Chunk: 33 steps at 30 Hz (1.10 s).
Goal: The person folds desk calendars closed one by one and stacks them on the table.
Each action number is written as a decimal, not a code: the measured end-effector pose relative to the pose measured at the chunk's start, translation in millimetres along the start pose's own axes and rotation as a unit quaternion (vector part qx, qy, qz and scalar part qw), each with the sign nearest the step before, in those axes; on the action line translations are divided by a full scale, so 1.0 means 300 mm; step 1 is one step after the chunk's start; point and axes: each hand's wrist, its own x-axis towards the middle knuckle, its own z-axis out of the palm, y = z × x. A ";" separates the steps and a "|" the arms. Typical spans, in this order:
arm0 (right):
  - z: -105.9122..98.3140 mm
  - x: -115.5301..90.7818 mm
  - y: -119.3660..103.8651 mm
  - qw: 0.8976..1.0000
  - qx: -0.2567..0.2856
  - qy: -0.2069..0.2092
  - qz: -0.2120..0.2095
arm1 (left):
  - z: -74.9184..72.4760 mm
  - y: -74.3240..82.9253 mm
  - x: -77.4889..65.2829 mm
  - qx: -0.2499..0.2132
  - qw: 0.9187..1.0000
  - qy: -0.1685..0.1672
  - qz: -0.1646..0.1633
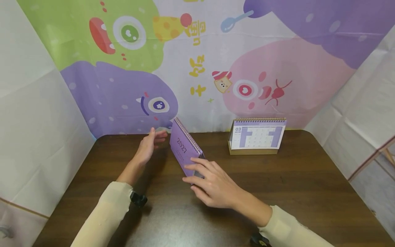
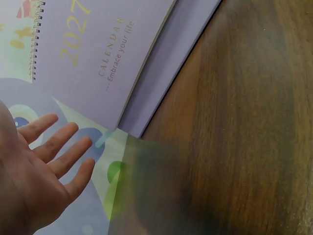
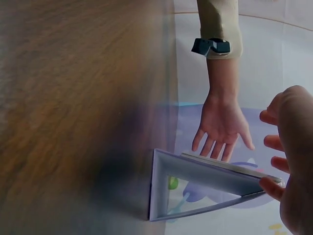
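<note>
A purple tent-style desk calendar [image 1: 182, 145] marked 2027 stands on the table, angled, its spiral binding along the top. My left hand [image 1: 147, 146] is beside its far end, fingers extended and apart from the cover. In the left wrist view this hand [image 2: 36, 178] shows its palm, with nothing in it. At the calendar's near end, my right hand [image 1: 217, 185] has its fingers spread, the fingertips overlapping the cover's edge. The right wrist view looks through the calendar's hollow triangular stand [image 3: 159, 188], with the right hand [image 3: 298, 156] close by its spiral top.
A second desk calendar [image 1: 259, 137], open to a page marked 03, stands at the back right of the dark wooden table [image 1: 293, 185]. Behind the table hangs a cartoon-printed cloth [image 1: 188, 113]. White cloth walls [image 1: 34, 85] flank both sides.
</note>
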 end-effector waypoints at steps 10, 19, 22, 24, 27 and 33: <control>-0.009 -0.024 0.010 0.996 0.039 0.077 0.013 | 0.009 0.007 -0.004 -0.012 1.000 0.006 0.019; 0.002 -0.011 0.020 0.979 0.078 0.160 0.102 | 0.028 -0.143 0.090 -0.015 0.997 0.024 0.074; 0.003 0.001 0.018 0.972 0.082 0.162 0.150 | 0.041 -0.067 0.056 -0.018 0.998 0.013 0.065; 0.001 0.009 0.016 0.967 0.087 0.158 0.181 | 0.047 -0.002 0.024 -0.022 0.998 0.002 0.055; 0.002 0.023 0.015 0.958 0.109 0.152 0.217 | 0.054 0.039 0.001 -0.026 0.999 -0.001 0.040; 0.015 0.040 0.020 0.943 0.158 0.136 0.259 | 0.066 0.036 -0.003 -0.041 0.999 -0.006 0.028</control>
